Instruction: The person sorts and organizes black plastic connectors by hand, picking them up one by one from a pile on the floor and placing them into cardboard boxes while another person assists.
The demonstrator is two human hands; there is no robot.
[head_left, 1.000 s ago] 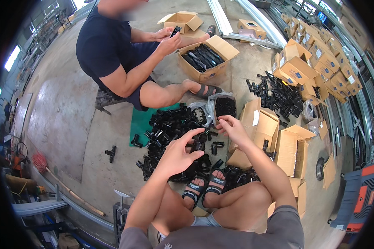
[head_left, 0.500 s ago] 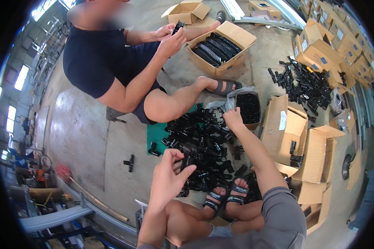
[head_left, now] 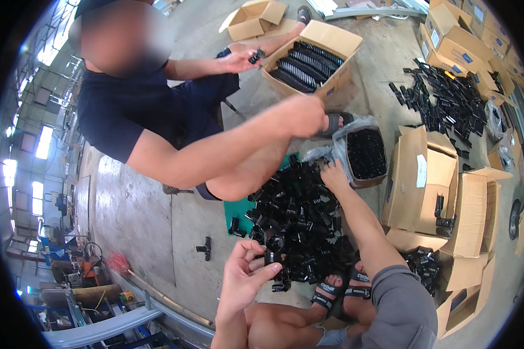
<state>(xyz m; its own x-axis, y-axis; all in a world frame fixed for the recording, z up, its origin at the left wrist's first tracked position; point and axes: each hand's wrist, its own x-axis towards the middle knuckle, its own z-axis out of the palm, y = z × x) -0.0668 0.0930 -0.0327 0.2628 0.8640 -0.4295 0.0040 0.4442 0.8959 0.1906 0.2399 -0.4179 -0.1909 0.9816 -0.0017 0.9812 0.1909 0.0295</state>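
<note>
My left hand [head_left: 247, 273] is closed, with thumb and fingers pinching a short black plastic fitting [head_left: 270, 256] above the near left side of a pile of black fittings [head_left: 300, 218]. At the pile's far right edge, my right hand [head_left: 333, 176] reaches down beside a clear plastic bag [head_left: 319, 153] and a small lined carton [head_left: 381, 182]. Small black parts [head_left: 365, 152] fill that carton. My right fingertips are bent down and partly hidden, so their grip does not show. Opposite me, a co-worker's hand [head_left: 241, 60] holds a small black part [head_left: 256, 56]; the other hand [head_left: 306, 115] is blurred.
A carton [head_left: 326, 93] holds rows of black pieces. Open cartons [head_left: 410, 192] stand on the right, near a second heap of black parts [head_left: 442, 102]. One T-shaped fitting [head_left: 205, 249] lies alone on the floor. A red broom [head_left: 119, 264] lies at left.
The view has shifted, and the scene sits lower. The co-worker's hands have parted, one swinging right toward the carton of rows. My left hand still holds a fitting; my right stays by the bag.
</note>
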